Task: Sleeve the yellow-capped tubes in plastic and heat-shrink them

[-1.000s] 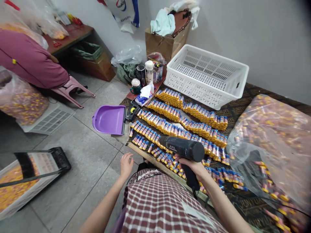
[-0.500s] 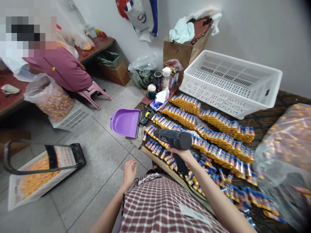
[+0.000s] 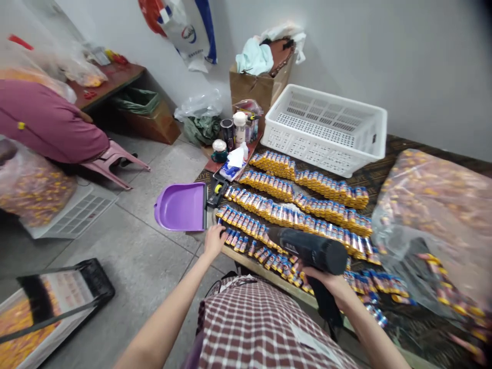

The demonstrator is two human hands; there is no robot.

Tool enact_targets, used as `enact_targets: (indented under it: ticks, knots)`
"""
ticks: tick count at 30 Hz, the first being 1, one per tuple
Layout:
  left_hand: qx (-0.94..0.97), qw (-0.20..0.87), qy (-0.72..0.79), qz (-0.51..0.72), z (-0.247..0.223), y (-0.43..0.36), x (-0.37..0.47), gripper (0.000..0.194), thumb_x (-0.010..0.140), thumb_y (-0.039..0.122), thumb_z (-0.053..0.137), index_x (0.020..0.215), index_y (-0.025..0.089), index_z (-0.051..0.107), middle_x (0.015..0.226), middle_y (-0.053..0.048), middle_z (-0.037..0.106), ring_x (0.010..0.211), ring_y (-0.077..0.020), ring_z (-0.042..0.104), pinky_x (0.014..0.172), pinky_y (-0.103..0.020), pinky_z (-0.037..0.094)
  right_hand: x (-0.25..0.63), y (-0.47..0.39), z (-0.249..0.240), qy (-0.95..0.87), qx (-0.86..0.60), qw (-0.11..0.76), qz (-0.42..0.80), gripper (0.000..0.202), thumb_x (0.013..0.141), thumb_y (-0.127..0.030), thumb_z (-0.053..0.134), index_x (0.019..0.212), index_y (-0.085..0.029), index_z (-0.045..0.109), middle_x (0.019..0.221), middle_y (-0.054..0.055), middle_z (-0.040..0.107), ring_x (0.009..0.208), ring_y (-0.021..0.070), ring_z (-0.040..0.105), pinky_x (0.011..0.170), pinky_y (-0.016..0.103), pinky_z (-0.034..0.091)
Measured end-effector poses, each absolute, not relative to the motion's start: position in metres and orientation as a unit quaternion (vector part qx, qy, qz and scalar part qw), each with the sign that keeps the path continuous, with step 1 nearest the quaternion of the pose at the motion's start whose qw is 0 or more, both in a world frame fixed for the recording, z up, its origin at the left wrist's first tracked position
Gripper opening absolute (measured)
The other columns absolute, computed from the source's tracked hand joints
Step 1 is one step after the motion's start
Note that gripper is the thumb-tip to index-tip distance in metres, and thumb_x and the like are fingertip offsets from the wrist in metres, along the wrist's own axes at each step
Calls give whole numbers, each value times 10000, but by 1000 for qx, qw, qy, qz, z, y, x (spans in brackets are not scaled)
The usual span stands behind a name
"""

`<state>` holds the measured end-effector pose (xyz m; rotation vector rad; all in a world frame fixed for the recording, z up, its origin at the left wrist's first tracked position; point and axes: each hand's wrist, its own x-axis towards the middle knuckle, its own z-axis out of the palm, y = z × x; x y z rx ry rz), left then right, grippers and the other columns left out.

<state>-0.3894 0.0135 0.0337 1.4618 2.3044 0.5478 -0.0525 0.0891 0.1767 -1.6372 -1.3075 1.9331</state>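
My right hand (image 3: pixel 326 281) is wrapped round the handle of a black heat gun (image 3: pixel 307 248), whose nozzle points left over the front rows. At the table's front left corner, my left hand (image 3: pixel 215 240) has its fingers bent at the end of the lowest row, touching a small blue-topped piece (image 3: pixel 220 222). Small blue and yellow cylinders (image 3: pixel 246 202) lie in several slanted rows on the dark table cover (image 3: pixel 400 146). Nearer the front edge, looser pieces (image 3: pixel 274 260) lie less evenly, partly hidden by the heat gun and my right hand.
A white crate (image 3: pixel 307 148) stands behind the rows. Large plastic bags (image 3: pixel 446 215) fill the right side. A purple dustpan (image 3: pixel 182 206) is left of the table. Cups (image 3: pixel 227 134) stand at the back corner. A person in pink (image 3: pixel 49 118) sits at left.
My left hand has moved from beside my body to the table's front left corner. The heat gun and my right hand have shifted right and lower in view. The view has turned somewhat.
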Motion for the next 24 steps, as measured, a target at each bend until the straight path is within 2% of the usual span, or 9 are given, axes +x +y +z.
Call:
enact_targets:
  ticks: [4, 7, 11, 16, 19, 24]
  knots:
    - [580, 192, 772, 174, 39, 70, -359, 239, 809, 178, 460, 991, 178, 616, 1038, -82, 619, 1030, -210, 515, 938, -352, 396, 20, 56, 192, -386, -682, 183, 594, 329, 603, -424, 735, 737, -125, 697, 591, 54, 643, 549, 181, 555, 563, 307, 429]
    - [611, 204, 751, 146, 39, 84, -322, 231, 821, 222, 465, 992, 163, 609, 998, -105, 596, 1011, -238, 508, 897, -371, 402, 53, 36, 205, -332, -707, 215, 587, 336, 605, -422, 741, 767, -132, 692, 600, 52, 642, 550, 177, 553, 551, 300, 427]
    - [635, 222, 733, 108, 37, 84, -273, 230, 841, 226, 447, 1002, 166, 599, 969, -94, 585, 955, -214, 535, 832, -318, 422, 65, 24, 215, -302, -709, 244, 588, 341, 582, -423, 756, 767, -144, 689, 604, 47, 641, 536, 173, 543, 525, 292, 422]
    - [621, 215, 752, 49, 31, 87, -233, 228, 873, 269, 407, 970, 159, 582, 979, -104, 579, 914, -213, 564, 766, -300, 439, 52, 32, 201, -314, -667, 253, 626, 317, 606, -422, 728, 741, -138, 686, 549, 34, 619, 516, 157, 518, 519, 279, 404]
    - [597, 200, 777, 12, 28, 93, -221, 301, 864, 361, 436, 1023, 133, 551, 1009, -135, 567, 893, -240, 580, 729, -315, 450, 51, 44, 190, -301, -663, 232, 645, 297, 600, -409, 718, 716, -139, 681, 533, 33, 615, 494, 157, 510, 493, 279, 392]
    - [579, 182, 794, -24, 24, 99, -202, 469, 813, 489, 497, 1130, 142, 497, 1067, -150, 536, 923, -271, 577, 751, -332, 453, 78, 54, 182, -295, -710, 254, 587, 288, 565, -378, 741, 728, -149, 677, 513, 17, 613, 483, 159, 519, 488, 279, 389]
